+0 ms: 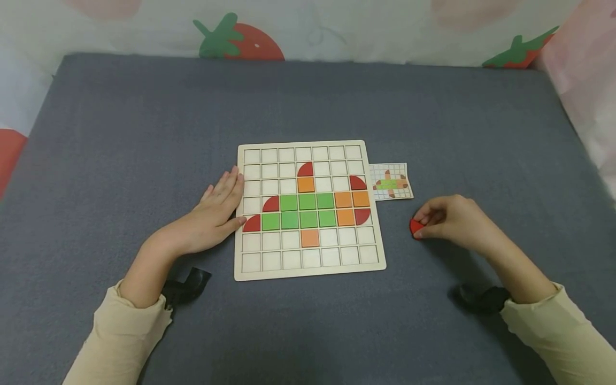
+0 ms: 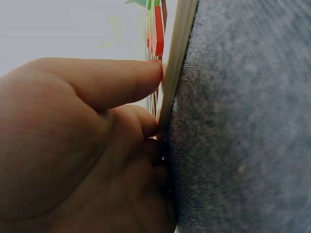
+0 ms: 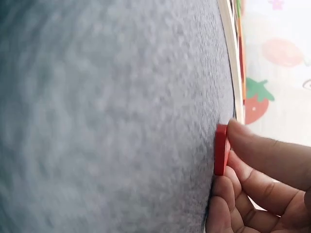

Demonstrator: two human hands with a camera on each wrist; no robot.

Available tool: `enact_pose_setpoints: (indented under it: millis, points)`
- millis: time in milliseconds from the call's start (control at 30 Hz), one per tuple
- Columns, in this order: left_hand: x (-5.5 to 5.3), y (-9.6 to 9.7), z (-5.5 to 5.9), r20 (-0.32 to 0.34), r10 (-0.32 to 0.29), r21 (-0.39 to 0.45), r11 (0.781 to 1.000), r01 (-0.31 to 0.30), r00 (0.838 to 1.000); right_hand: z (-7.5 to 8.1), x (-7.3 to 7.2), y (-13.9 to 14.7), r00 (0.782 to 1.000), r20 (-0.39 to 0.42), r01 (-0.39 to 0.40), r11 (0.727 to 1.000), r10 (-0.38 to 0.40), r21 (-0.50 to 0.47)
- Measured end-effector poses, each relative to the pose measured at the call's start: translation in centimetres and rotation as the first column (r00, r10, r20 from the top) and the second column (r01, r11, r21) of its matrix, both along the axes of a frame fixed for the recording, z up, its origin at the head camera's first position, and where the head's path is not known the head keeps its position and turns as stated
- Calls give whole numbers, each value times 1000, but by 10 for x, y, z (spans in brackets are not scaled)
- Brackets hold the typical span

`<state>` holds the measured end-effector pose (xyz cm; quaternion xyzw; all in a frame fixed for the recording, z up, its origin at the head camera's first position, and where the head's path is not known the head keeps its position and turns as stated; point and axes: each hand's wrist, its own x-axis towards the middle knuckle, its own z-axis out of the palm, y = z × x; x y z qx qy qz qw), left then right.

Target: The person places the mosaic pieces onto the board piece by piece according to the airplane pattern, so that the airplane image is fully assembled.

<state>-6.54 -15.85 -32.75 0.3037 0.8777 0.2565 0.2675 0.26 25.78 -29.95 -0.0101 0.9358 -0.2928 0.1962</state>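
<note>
A wooden grid board [image 1: 310, 259] lies flat, with green squares [image 1: 308, 218], orange squares [image 1: 345, 217] and red quarter-round tiles [image 1: 252, 223] in some of its cells. My left hand [image 1: 212, 216] rests against the board's left edge, fingers extended and thumb touching the rim. In the left wrist view the thumb [image 2: 116, 80] meets the board's side [image 2: 176, 68]. To the right of the board, my right hand [image 1: 452, 222] pinches a red tile [image 1: 416, 229] between thumb and fingers, low at the cloth. The right wrist view shows that red tile [image 3: 221, 149] on its thin side.
A small printed pattern card [image 1: 391, 182] sticks out beside the board's right edge. Grey cloth [image 1: 308, 101] covers the table. Behind it hangs a pale curtain [image 1: 366, 32] with strawberry prints. Dark straps [image 1: 187, 289] hang at both wrists.
</note>
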Motion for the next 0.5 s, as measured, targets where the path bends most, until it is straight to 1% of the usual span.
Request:
enact_pose_setpoints:
  millis: [167,400,500]
  points:
    - [0,0,0,1,3,-10,1000,-3,1000,0,1,-4,1000,-8,-27,1000,27,9]
    - [0,0,1,0,-2,-10,1000,2,1000,2,1,-6,999,-5,-33,999,33,14]
    - [0,0,1,-1,-2,-7,1000,2,1000,3,0,-7,999,4,-44,999,44,1]
